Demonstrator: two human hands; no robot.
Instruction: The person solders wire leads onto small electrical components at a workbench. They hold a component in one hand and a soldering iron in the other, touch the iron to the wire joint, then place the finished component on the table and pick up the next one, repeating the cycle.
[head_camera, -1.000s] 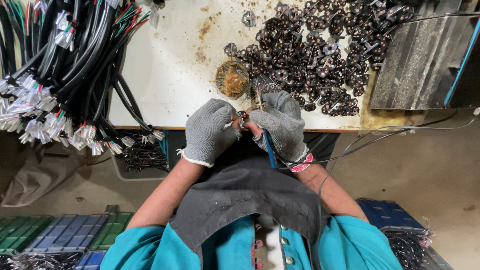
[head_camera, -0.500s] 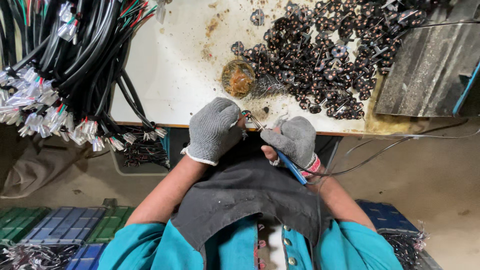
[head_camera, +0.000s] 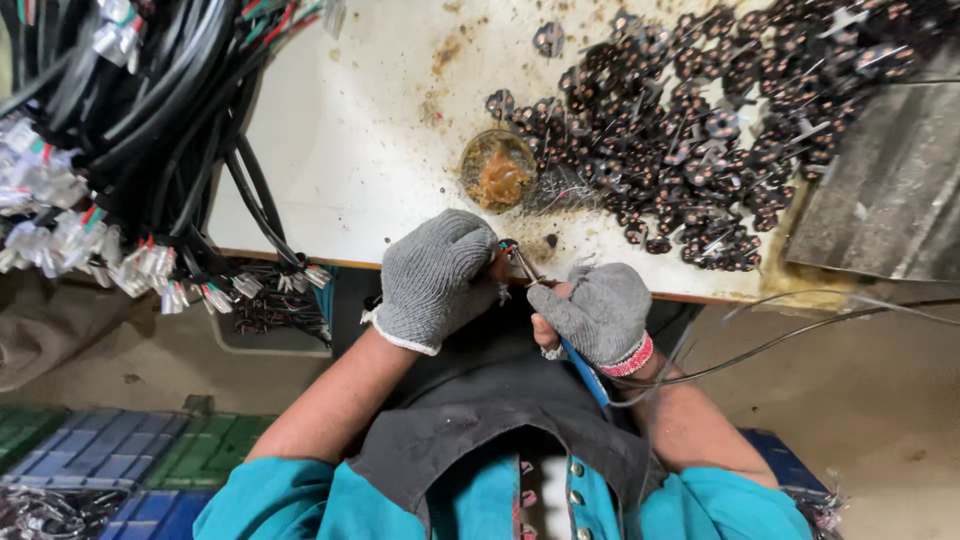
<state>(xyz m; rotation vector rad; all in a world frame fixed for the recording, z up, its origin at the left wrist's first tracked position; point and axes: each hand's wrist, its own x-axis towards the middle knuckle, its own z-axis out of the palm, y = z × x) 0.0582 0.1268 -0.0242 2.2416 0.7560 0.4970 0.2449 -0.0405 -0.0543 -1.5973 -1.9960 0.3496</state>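
Observation:
My left hand (head_camera: 437, 277), in a grey knit glove, pinches a small dark part with wires (head_camera: 508, 248) at the front edge of the white worktable (head_camera: 360, 150). My right hand (head_camera: 598, 312), also gloved and with a pink cuff, grips a blue-handled soldering iron (head_camera: 578, 358). Its metal tip (head_camera: 523, 262) points up at the small part. A black cord (head_camera: 760, 345) runs from the iron off to the right. Both hands sit close together just below the table edge.
A round tin of brown flux paste (head_camera: 497, 170) stands on the table beyond my hands. A heap of small dark round parts (head_camera: 700, 110) fills the back right. Bundles of black cables with white connectors (head_camera: 110, 150) hang at left. A grey slab (head_camera: 890, 190) lies far right.
My right hand has drawn back and down from the left hand. The iron's tip now reaches up to the part instead of being hidden between the gloves.

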